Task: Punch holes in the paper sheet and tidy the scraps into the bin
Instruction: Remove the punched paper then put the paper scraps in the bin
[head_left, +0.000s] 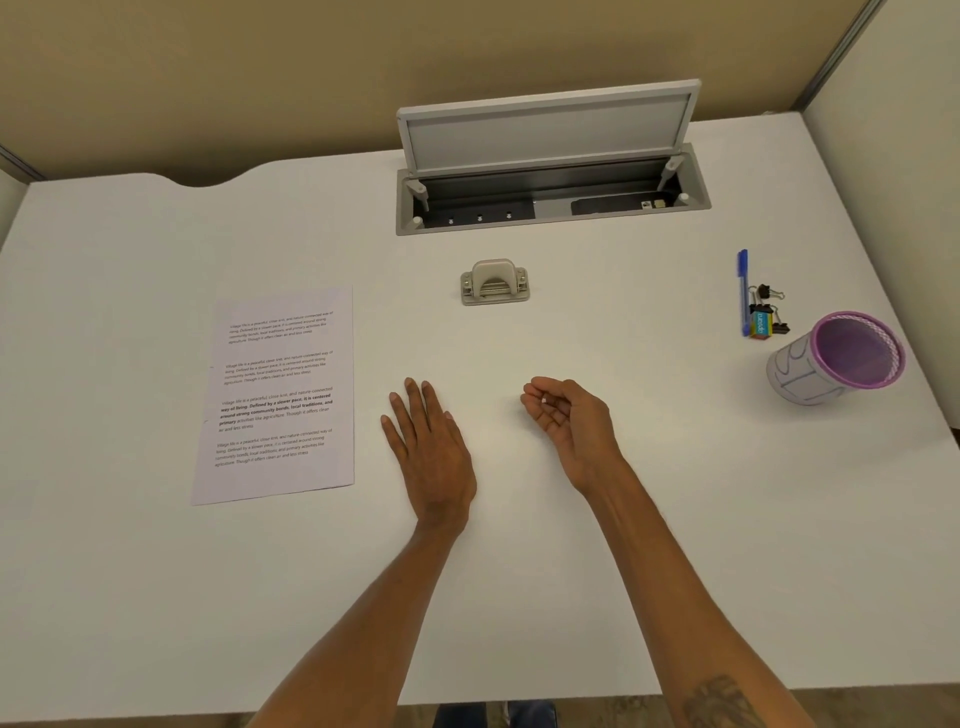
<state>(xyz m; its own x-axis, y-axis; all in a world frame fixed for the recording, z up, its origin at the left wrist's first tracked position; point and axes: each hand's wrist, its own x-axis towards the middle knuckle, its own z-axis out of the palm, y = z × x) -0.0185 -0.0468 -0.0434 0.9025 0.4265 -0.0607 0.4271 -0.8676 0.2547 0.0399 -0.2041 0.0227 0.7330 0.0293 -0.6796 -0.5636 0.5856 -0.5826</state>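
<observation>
A printed paper sheet (280, 395) lies flat on the white desk at the left. The beige hole punch (494, 283) stands beyond my hands, near the desk's middle. A purple-rimmed mesh bin (836, 358) sits at the right, tilted toward me. My left hand (428, 447) rests palm down on the desk, fingers spread, just right of the sheet. My right hand (566, 415) is cupped palm up with its fingers curled around a tiny white paper scrap (544, 400).
An open cable hatch (550, 200) with a raised lid is set into the white desk (623, 545) at the back. A blue pen (743, 291), binder clips (768, 296) and a small colourful box (759, 326) lie just behind the bin.
</observation>
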